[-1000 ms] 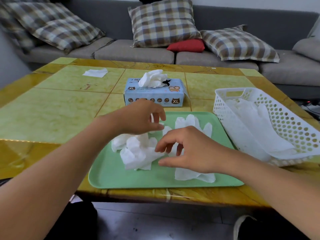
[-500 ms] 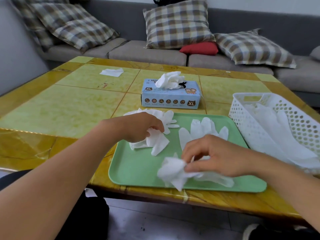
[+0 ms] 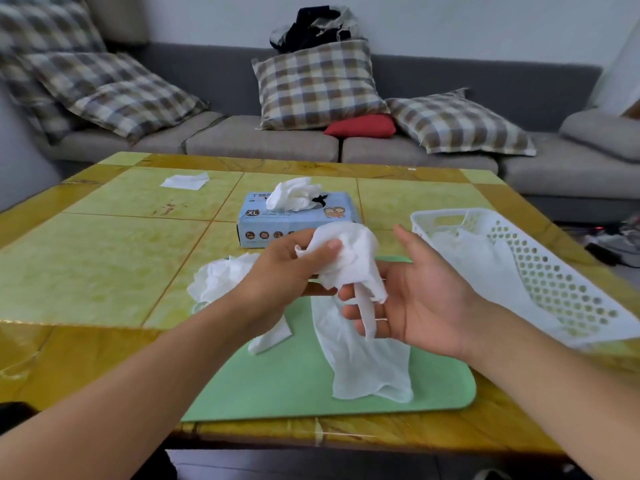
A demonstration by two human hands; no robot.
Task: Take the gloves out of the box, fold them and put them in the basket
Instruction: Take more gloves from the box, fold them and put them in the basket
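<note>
We lift a crumpled glove (image 3: 348, 261) above the tray (image 3: 277, 382): left hand (image 3: 287, 271) pinches it with curled fingers (image 3: 332, 244), right hand (image 3: 412, 292) spreads wide beneath to open it. Flat glove (image 3: 367, 365) lies below; basket (image 3: 540, 271) waits right; box (image 3: 294, 216) sits beyond on the counter (image 3: 104, 258).

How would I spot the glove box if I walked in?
Look at the yellow-green table before the grey sofa. Beyond the green tray sits the glove box: the only pale blue carton, marked XL, with white gloves bunching from its top.
</note>
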